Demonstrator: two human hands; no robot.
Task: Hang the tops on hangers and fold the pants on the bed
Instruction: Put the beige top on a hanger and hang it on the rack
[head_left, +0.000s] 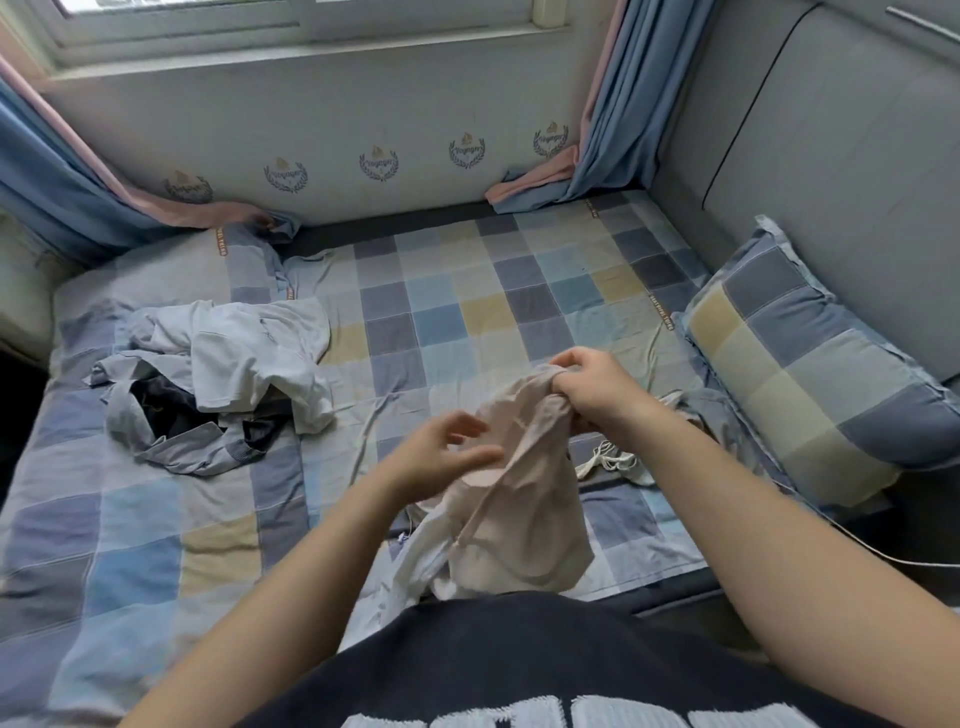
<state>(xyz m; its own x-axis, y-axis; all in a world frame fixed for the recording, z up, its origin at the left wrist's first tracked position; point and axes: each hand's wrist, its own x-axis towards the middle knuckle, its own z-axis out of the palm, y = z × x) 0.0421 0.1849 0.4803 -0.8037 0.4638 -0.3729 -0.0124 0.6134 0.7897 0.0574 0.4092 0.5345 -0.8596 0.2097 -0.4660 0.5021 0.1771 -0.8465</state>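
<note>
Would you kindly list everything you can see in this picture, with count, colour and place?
beige garment: one, pale beige, held up over the near edge of the bed
clothes pile: one heap, white, grey and dark pieces, left side of the bed
bed sheet: one, checked blue, grey and yellow, covering the bed
pillow: one, same check, right side against the headboard
white cord: one, white, on the sheet beside the pillow
curtains: two, blue with pink edge, either side of the window
headboard: one, grey padded, right
left hand: fingers open, by the garment
right hand: fingers gripping the garment's top edge
black shirt: one, worn, bottom of view
</note>
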